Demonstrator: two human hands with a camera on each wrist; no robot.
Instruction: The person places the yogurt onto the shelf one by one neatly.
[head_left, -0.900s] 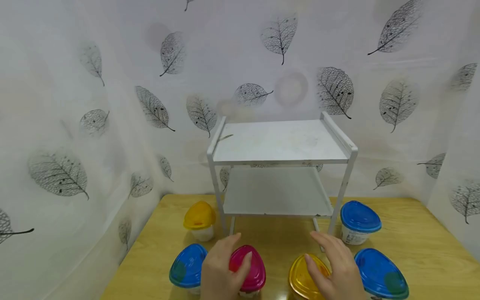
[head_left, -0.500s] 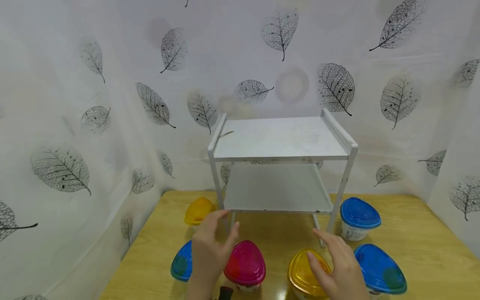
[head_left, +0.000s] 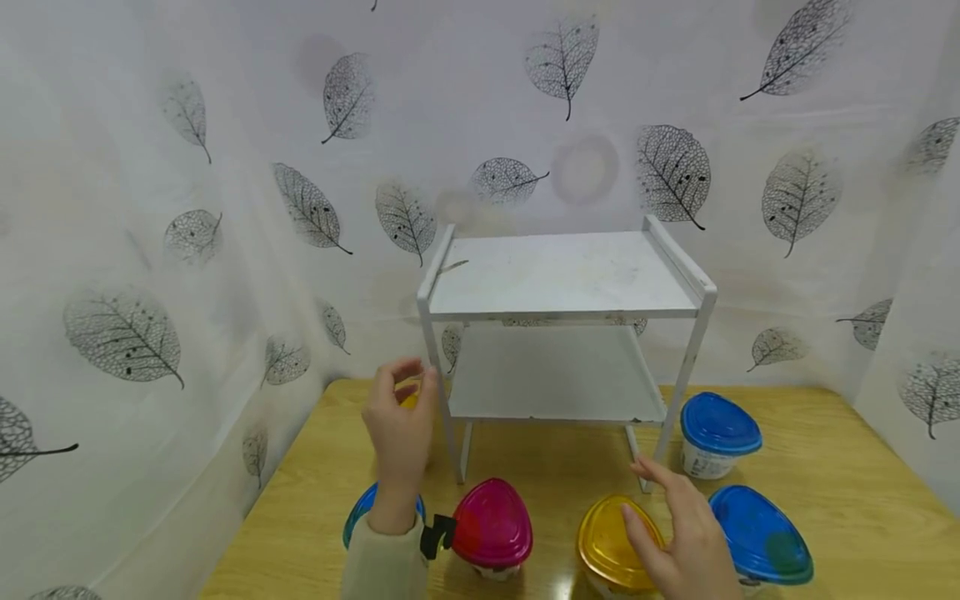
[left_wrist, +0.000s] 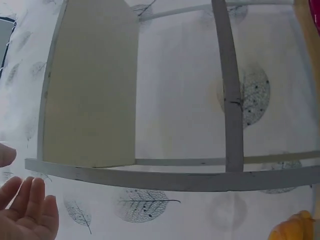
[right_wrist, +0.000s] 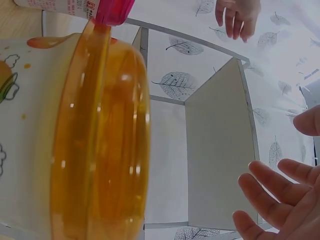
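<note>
My left hand is raised in front of the left post of the white shelf rack, its fingers bent loosely with nothing between them. Behind it, mostly hidden in the head view, stands a tub with a yellow lid; the left wrist view shows that lid apart from the fingers. Over the front of the table, my right hand has its thumb and fingers spread. It overlaps the edge of a yellow-lidded tub in the head view. The right wrist view shows that tub's orange-yellow lid up close, away from the fingers.
A two-tier white rack stands mid-table before a leaf-patterned curtain. Around it are a pink-lidded tub, a blue-lidded tub partly behind my left forearm, and two blue-lidded tubs at right, one farther back and one nearer.
My left hand has risen away from the front tubs, moving forward and left to the rack's left post. My right hand has stayed nearly in place, moving slightly right.
</note>
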